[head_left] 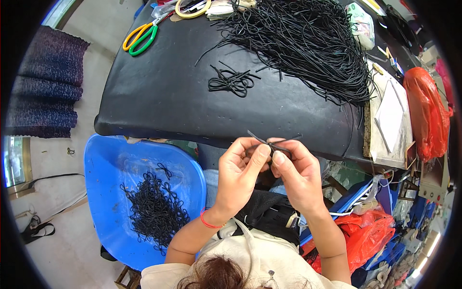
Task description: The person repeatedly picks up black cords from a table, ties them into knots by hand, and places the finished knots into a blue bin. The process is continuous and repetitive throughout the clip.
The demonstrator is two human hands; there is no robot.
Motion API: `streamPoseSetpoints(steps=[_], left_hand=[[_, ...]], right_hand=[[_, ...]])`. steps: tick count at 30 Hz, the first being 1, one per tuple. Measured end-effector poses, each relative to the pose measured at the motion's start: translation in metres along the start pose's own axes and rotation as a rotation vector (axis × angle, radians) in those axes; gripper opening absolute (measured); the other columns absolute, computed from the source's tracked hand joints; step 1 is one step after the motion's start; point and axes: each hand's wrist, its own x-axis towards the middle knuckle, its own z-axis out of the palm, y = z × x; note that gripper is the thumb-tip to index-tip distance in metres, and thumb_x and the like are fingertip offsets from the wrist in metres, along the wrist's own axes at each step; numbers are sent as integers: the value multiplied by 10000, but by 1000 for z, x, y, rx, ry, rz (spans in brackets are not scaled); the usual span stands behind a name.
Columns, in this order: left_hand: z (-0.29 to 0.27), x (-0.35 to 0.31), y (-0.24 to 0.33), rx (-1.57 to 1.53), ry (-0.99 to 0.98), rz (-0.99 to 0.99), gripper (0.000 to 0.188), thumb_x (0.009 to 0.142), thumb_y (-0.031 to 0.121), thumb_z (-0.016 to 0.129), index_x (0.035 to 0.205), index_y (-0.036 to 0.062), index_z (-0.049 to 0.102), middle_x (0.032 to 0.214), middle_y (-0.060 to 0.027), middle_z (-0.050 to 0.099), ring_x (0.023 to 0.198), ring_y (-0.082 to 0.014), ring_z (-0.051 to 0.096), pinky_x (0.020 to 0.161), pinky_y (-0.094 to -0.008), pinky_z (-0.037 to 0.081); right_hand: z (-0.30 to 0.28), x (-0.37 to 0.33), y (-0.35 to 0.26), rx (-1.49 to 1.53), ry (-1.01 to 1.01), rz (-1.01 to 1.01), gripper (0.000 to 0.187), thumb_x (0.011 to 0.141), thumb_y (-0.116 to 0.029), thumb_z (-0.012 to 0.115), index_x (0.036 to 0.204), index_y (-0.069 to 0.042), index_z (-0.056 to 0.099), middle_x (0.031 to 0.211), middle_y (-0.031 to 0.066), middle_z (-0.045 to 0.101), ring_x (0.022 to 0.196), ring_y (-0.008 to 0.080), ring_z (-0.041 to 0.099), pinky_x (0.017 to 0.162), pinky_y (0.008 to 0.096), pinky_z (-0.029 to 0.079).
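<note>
Between my two hands, just over the near edge of the black table [154, 103], is a thin black cord [280, 148] with its loose ends sticking out. My left hand [244, 166] pinches it between thumb and fingers, and my right hand [297, 168] grips it the same way, the thumbs close together. How the cord is looped there is partly hidden by my fingers. Farther off on the table lies a small bunch of looped black cords [232, 83]. Beyond it spreads a big heap of long, loose black cords [298, 45].
At my left stands a blue plastic tub [108, 192] with a pile of looped black cords [156, 207] inside. Scissors [139, 38] with orange and green handles lie at the table's far left. Red plastic bags [426, 113] and a pale board [380, 139] are on the right.
</note>
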Motion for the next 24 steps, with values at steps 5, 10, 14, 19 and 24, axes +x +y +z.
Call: streamPoseSetpoints(steps=[5,10,14,19,24], left_hand=[[3,14,11,-247,-72,-85,172,883,138,547,1007,20,568,901,-54,627,712,-65,552,643,-207,458],[-14,19,32,96,-302,-232,183,887,142,542,1003,16,606,857,-49,634,744,-75,571,688,-203,463],[-10,14,28,101,-350,-229,203,896,162,529,982,2,618,845,-42,626,752,-81,568,689,-211,457],[-10,10,27,-9,-337,-301,224,904,166,509,969,-20,617,853,-45,626,769,-104,579,709,-231,467],[-10,6,28,-12,-345,-324,238,903,171,509,992,-25,611,875,-54,632,789,-110,588,727,-242,472]], right_hand=[[22,0,2,113,133,-44,212,861,-52,556,1049,2,473,952,51,566,819,69,520,714,216,454],[-5,0,-30,-454,202,-208,224,871,-83,538,1067,28,529,1030,63,521,871,102,529,782,239,434],[-1,18,-17,-168,-142,-147,182,878,-138,550,985,5,586,983,54,552,792,83,536,632,219,460],[8,15,-20,-92,44,-9,241,912,-212,506,872,6,600,633,-6,552,529,16,466,470,157,392],[5,17,-18,-76,93,94,308,919,-278,486,798,-14,592,583,-42,494,492,-11,405,435,147,351]])
